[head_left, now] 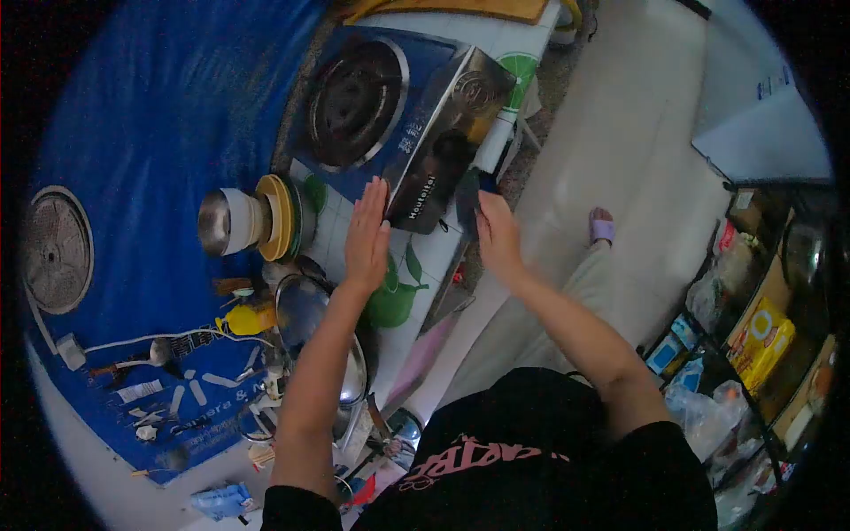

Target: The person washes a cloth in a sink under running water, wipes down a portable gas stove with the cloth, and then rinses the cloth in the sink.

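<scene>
A gas stove (403,97) with a round dark burner and a black front panel lettered "Houteitel" stands on a white tiled counter (332,226). My left hand (367,234) lies flat, fingers stretched out and together, against the stove's near corner. Closed around a dark flat piece (467,203), my right hand (498,234) is just off the end of the front panel. Whether that piece is a cloth or a pad I cannot make out. A green fruit print (394,305) shows on the tiles beneath my left wrist.
Left of the stove are stacked bowls (235,221), a shiny pan (310,319) and a yellow bottle (248,319). Utensils lie along the blue sheet (204,106), near a round vent (60,248). A shelf with a yellow packet (761,345) and plastic bags (708,416) stands at right.
</scene>
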`<act>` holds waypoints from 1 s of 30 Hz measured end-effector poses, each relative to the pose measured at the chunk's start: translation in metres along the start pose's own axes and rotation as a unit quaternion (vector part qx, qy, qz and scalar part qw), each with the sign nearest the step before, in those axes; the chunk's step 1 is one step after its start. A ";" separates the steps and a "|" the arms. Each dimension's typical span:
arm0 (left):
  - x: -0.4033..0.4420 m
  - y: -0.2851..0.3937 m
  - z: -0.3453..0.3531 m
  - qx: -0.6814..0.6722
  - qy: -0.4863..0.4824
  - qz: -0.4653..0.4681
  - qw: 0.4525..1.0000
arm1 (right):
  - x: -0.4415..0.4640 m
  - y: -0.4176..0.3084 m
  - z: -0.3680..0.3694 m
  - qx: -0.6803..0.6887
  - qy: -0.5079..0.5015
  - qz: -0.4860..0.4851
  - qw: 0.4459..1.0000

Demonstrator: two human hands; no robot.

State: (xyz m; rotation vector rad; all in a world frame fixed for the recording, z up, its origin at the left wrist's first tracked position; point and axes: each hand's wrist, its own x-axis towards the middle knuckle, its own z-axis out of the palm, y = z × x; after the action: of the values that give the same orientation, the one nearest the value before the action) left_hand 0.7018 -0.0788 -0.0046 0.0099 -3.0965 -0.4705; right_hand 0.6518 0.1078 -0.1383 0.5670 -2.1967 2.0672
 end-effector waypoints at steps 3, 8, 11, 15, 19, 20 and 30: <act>0.001 -0.001 -0.006 -0.028 -0.022 -0.017 0.999 | 0.029 -0.048 -0.011 0.055 0.016 0.042 0.997; -0.002 -0.004 0.003 -0.198 0.036 -0.068 0.977 | 0.085 -0.060 0.035 -0.293 -0.078 -0.143 0.942; 0.000 0.007 -0.003 -0.225 0.055 -0.095 0.968 | 0.047 -0.051 0.054 -0.301 -0.136 -0.142 0.933; -0.003 -0.013 0.006 -0.265 0.072 -0.078 0.958 | -0.014 -0.014 0.054 -0.275 -0.269 -0.257 0.887; -0.003 -0.024 -0.001 -0.269 0.048 -0.064 0.960 | -0.024 -0.005 0.029 -0.265 -0.303 -0.346 0.847; -0.004 -0.026 -0.001 -0.261 0.036 -0.047 0.964 | -0.018 -0.010 0.030 -0.232 -0.238 -0.305 0.893; -0.005 -0.037 0.010 -0.292 0.051 -0.017 0.955 | -0.006 -0.011 0.049 -0.207 -0.201 -0.333 0.898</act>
State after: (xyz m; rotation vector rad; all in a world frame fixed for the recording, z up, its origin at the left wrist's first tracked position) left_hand 0.7066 -0.1106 -0.0252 0.0784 -2.7362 -1.3123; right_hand 0.6706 0.0610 -0.1340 1.5262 -2.0887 1.1676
